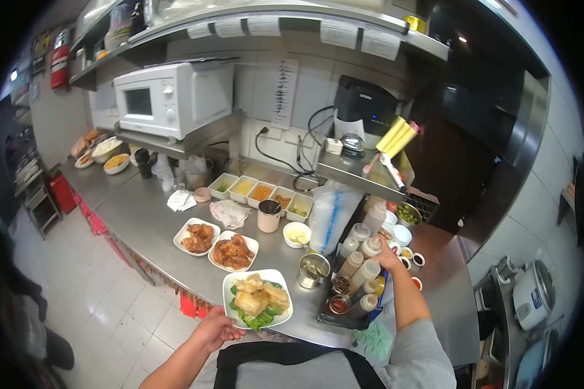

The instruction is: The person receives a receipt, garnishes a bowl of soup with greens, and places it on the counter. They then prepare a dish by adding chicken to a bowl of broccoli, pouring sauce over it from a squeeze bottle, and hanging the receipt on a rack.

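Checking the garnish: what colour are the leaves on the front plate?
Green leaves on the plate; head view.

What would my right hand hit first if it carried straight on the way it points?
Likely the white-capped pale plastic squeeze bottle at the fingertips of the right hand; whether they already touch is unclear.

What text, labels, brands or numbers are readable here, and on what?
Nothing reads clearly.
Paper slips on the shelf edge: too small.
Sheet on the wall: blurred.
Microwave: no legible brand.
Rice cooker label: blurred.
Fire extinguisher label: blurred.
Plate in left hand, squeeze bottle at right hand: no print seen.
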The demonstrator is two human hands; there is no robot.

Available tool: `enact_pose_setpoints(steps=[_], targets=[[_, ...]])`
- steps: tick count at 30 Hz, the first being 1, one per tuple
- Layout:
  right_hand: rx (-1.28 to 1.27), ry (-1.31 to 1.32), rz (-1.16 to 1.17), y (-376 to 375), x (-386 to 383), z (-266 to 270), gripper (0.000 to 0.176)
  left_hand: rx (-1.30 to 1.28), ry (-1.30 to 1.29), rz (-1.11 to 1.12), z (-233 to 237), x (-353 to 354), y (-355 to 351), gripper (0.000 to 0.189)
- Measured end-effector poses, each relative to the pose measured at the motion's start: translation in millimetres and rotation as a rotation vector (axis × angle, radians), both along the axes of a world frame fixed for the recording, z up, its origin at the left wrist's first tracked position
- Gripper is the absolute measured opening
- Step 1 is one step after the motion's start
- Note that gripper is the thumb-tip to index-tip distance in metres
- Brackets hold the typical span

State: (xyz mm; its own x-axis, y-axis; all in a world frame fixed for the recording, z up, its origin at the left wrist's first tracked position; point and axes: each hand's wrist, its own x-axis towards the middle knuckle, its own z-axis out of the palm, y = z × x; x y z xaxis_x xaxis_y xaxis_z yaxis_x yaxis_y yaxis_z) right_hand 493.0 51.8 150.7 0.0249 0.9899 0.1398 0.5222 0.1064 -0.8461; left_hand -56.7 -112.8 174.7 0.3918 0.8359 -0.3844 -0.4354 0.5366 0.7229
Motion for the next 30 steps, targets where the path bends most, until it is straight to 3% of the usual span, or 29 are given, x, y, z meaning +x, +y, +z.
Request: enact_pose_setpoints(steps=[2, 3, 6, 8, 9, 10, 12, 15, 22, 30], targets=[[-0.077, -0.114, 0.013, -20.8, -8.3, 32.4, 0.099, -0.006, 0.008, -0.027, 5.7, -5.7, 7.3, 0.035], [0.084, -0.273, 0.002, -27.6, -2.1, 38.2, 0.098, 0.006, 0.017, -0.052, 9.8, -8.1, 11.5, 0.035], [0.395, -0.379, -0.421, -105.5, -76.0, 103.8, 0.060, 0.040, 0.034, -0.143, 21.6, -8.3, 26.4, 0.035], [0.342, 0.062, -0.294, -136.6, -109.4, 75.9, 0.040, 0.062, 0.027, -0.230, 26.1, -5.7, 38.8, 0.035], [0.166, 0.495, -0.130, -160.8, -155.1, 76.5, 0.034, 0.060, 0.027, -0.296, 31.3, -2.8, 43.1, 0.034], [-0.089, 0.771, 0.094, -179.4, -183.6, 66.6, 0.042, 0.061, 0.025, -0.343, 32.3, 1.0, 46.8, 0.034], [-0.362, 1.180, 0.305, -213.5, -232.6, 56.3, 0.049, 0.068, 0.021, -0.432, 33.1, 10.6, 55.3, 0.034], [-0.353, 1.441, 0.324, -238.4, -261.8, 49.2, 0.049, 0.087, 0.096, -0.585, 31.4, 26.2, 59.3, 0.034], [-0.294, 1.302, -0.169, -299.7, -254.8, 60.4, 0.050, 0.097, 0.121, -0.871, 29.4, 85.4, 50.1, 0.030], [-0.186, 1.136, -0.354, -348.2, -162.0, 101.7, 0.042, 0.140, -0.017, -1.041, 64.3, 204.2, 19.7, 0.026]])
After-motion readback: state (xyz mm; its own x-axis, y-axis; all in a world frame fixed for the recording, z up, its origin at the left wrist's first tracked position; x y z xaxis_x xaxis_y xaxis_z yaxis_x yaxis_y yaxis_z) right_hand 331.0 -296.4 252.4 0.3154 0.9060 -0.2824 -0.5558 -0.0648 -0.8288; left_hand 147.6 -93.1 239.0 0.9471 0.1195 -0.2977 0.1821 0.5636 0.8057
